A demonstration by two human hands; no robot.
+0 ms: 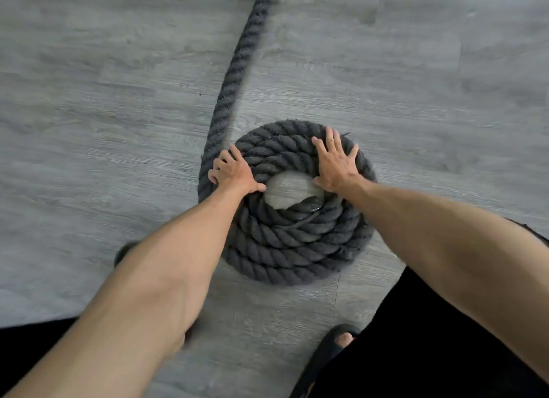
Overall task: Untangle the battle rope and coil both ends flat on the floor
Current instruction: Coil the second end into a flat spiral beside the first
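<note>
Where floor [416, 100] rings the rope coil [282, 249], left fingers [220, 166] curled over its edge, right fingers [330, 137] spread.

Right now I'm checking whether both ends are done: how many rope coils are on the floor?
1. The coil lies mid-floor under the left hand and right hand; the rope tail runs off the top edge, so another may be out of view.

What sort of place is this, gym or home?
Likely an indoor workout space; I cannot tell whether it is a gym or a home. Cues: a thick battle rope coiled flat on a grey wood-look plank floor, and the person's open-toed black sandal, which hints at a casual setting.
</note>
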